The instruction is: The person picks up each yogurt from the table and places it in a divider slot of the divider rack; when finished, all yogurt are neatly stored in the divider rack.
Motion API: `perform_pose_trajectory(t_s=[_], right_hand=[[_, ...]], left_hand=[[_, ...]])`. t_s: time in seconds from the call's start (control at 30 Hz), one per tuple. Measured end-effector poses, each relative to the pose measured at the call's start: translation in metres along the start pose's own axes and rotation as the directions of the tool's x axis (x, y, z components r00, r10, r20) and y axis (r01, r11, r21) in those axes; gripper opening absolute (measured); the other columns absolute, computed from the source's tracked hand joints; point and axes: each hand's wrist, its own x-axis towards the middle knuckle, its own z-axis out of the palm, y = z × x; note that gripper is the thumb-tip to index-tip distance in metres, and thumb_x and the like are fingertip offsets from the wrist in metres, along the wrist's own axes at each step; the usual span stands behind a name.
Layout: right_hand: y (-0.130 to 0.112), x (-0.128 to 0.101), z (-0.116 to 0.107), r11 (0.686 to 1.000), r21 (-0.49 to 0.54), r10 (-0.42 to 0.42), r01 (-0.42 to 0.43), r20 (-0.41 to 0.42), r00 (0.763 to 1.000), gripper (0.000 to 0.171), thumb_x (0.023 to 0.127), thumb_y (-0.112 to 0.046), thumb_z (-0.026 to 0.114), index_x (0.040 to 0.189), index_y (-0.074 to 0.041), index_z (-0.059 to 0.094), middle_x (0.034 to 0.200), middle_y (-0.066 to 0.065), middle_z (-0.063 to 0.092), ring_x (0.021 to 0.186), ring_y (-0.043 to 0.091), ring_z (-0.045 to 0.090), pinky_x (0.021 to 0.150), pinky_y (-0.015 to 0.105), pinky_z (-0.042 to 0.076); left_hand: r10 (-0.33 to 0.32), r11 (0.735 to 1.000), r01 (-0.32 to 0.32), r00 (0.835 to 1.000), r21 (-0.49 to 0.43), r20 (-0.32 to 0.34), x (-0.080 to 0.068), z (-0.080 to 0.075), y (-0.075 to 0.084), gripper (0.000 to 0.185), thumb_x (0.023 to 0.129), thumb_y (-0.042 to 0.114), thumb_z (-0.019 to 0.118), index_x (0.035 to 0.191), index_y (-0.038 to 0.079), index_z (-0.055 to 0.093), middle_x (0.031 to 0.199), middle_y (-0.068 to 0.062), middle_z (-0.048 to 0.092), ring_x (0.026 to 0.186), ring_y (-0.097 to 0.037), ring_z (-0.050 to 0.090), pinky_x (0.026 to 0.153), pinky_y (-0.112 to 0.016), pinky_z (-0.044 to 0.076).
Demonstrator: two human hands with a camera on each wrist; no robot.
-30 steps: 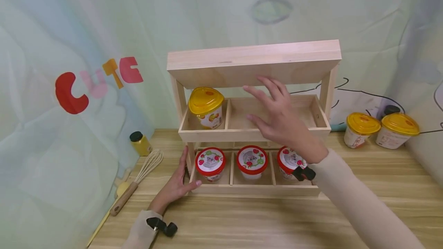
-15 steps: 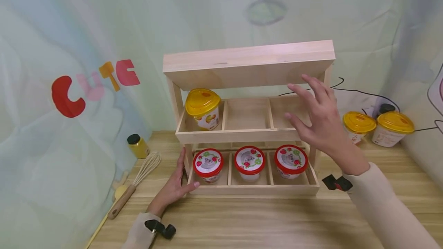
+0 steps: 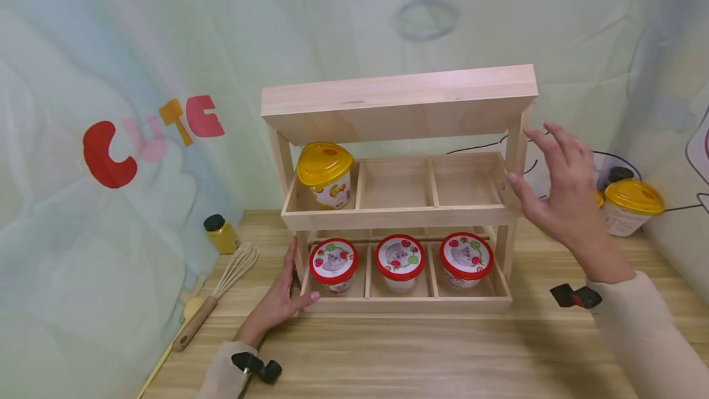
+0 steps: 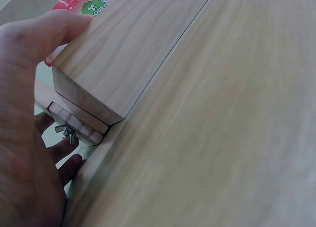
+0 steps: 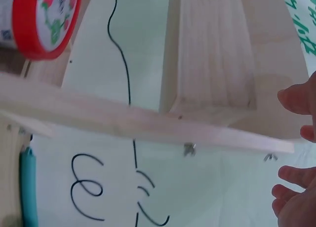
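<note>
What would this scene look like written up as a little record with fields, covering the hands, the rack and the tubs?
Left hand: rests against the lower left corner of the wooden rack, holding nothing
Right hand: open in the air by the rack's right post, holding nothing
Middle shelf: one yellow-lidded tub in the left compartment; the other two compartments bare
Bottom shelf: three red-lidded tubs, one per compartment
Right of the rack: a yellow-lidded tub, another partly hidden by the right hand
Left of the rack: whisk, small yellow jar

L hand rests on wooden rack base corner; R hand spread, beside rack's right post, near yellow-lidded cup.
</note>
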Motion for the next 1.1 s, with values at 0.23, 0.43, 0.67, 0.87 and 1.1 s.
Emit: perform_pose_trajectory(t_s=[0.23, 0.43, 0.67, 0.87, 1.1], right_hand=[[0.027, -0.009, -0.002, 0.995, -0.041, 0.089, -0.089, -0.010, 0.996, 0.074, 0.089, -0.023, 0.072, 0.158, -0.011, 0.049, 0.164, 0.030, 0.044, 0.151, 0.057, 0.037, 0.127, 0.078, 0.021], [0.055, -0.018, 0.003, 0.968, -0.128, 0.225, -0.215, 0.068, 0.972, 0.076, 0.093, -0.028, 0.069, 0.161, -0.006, 0.042, 0.163, 0.034, 0.040, 0.147, 0.061, 0.033, 0.125, 0.079, 0.020], [0.091, -0.033, 0.006, 0.928, -0.189, 0.350, -0.321, 0.153, 0.924, 0.078, 0.098, -0.033, 0.064, 0.165, -0.006, 0.034, 0.168, 0.038, 0.030, 0.152, 0.062, 0.025, 0.127, 0.079, 0.014], [0.110, -0.040, 0.008, 0.890, -0.238, 0.438, -0.389, 0.206, 0.875, 0.079, 0.100, -0.036, 0.062, 0.167, -0.008, 0.029, 0.170, 0.038, 0.023, 0.152, 0.065, 0.021, 0.125, 0.081, 0.013], [0.127, -0.048, 0.013, 0.860, -0.296, 0.493, -0.415, 0.273, 0.826, 0.078, 0.104, -0.039, 0.058, 0.168, -0.009, 0.025, 0.169, 0.042, 0.018, 0.151, 0.068, 0.019, 0.125, 0.082, 0.014]], left_hand=[[0.007, 1.000, -0.007, 1.000, 0.000, -0.001, 0.000, -0.002, -0.001, 0.132, 0.088, 0.027, 0.086, 0.171, 0.040, -0.015, 0.182, -0.020, -0.010, 0.166, -0.057, 0.002, 0.124, -0.084, 0.012], [-0.006, 1.000, 0.006, 1.000, 0.011, -0.002, 0.000, -0.001, -0.002, 0.132, 0.088, 0.028, 0.086, 0.171, 0.040, -0.016, 0.182, -0.021, -0.009, 0.166, -0.057, 0.002, 0.124, -0.083, 0.011], [0.001, 1.000, -0.001, 1.000, -0.017, -0.003, 0.000, 0.000, 0.000, 0.132, 0.087, 0.027, 0.086, 0.170, 0.044, -0.015, 0.182, -0.020, -0.006, 0.167, -0.055, 0.003, 0.125, -0.084, 0.009], [-0.006, 1.000, 0.006, 1.000, -0.008, -0.003, 0.000, 0.001, 0.001, 0.132, 0.087, 0.029, 0.086, 0.169, 0.045, -0.016, 0.182, -0.019, -0.009, 0.167, -0.055, 0.003, 0.125, -0.084, 0.010], [-0.002, 1.000, 0.002, 1.000, -0.001, -0.002, -0.001, 0.000, 0.000, 0.131, 0.088, 0.027, 0.086, 0.170, 0.043, -0.016, 0.182, -0.020, -0.010, 0.166, -0.056, 0.003, 0.124, -0.084, 0.011]])
